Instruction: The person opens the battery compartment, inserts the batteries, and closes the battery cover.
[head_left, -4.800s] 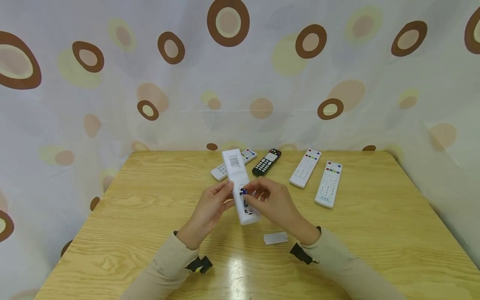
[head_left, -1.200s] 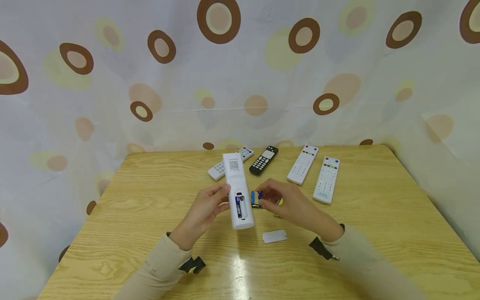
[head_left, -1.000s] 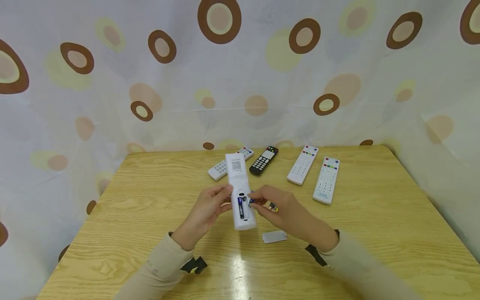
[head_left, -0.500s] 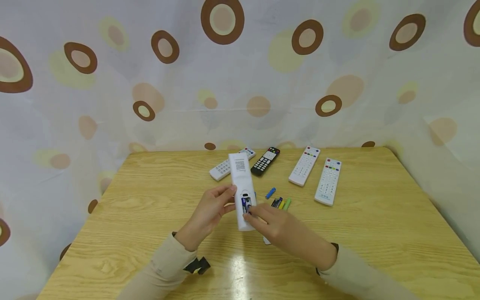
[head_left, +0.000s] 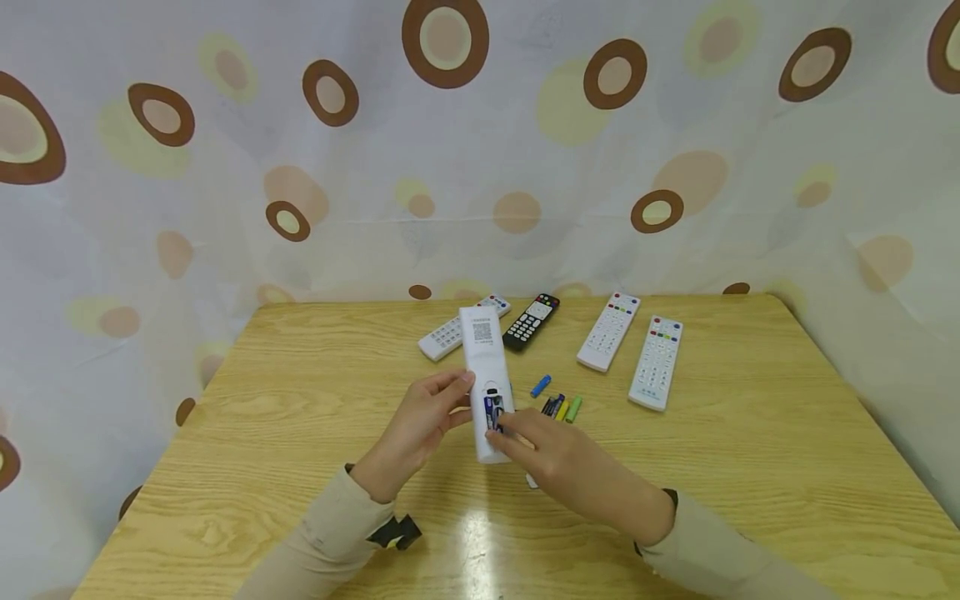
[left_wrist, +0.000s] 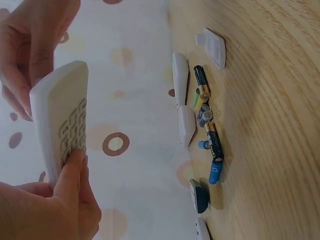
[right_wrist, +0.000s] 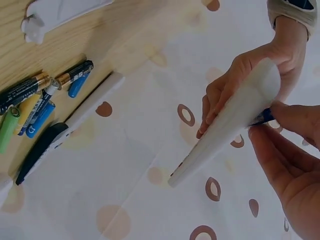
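A white remote control (head_left: 483,354), back side up and tilted, is gripped along its left edge by my left hand (head_left: 416,425). Its battery compartment is uncovered, and a dark blue battery (head_left: 489,406) lies in the left slot. My right hand (head_left: 573,462) pinches another blue battery (right_wrist: 263,117) between thumb and forefinger at the compartment's right slot; the fingers partly hide it in the head view. From below, the left wrist view shows the left fingers (left_wrist: 70,185) against the remote's button side.
Several loose batteries (left_wrist: 212,142) lie on the table, among them a blue battery (head_left: 541,386) and a green battery (head_left: 573,409). The battery cover (left_wrist: 216,48) rests nearby. Behind are a black remote (head_left: 532,322) and white remotes (head_left: 609,333), before a patterned cloth (head_left: 480,167).
From over the loose batteries right of the remote, my right hand has moved left to the compartment with a battery. The left hand has shifted slightly right with the remote.
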